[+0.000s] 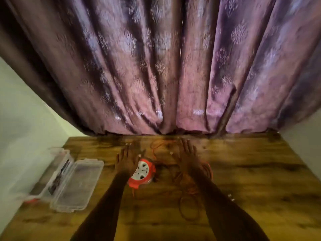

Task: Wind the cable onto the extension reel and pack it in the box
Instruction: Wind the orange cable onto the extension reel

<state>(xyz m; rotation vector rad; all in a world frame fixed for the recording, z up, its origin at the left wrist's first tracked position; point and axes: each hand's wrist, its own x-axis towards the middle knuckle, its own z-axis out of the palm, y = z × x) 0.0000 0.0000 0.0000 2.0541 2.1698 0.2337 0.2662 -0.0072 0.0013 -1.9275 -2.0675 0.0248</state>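
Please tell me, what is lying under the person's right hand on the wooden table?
Under the open right hand lie loose loops of thin orange cable, spread over the brown wooden table beside the red and white extension reel. The hand and forearm cover part of the loops.

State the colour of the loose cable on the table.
Orange cable, clearest in the head view.
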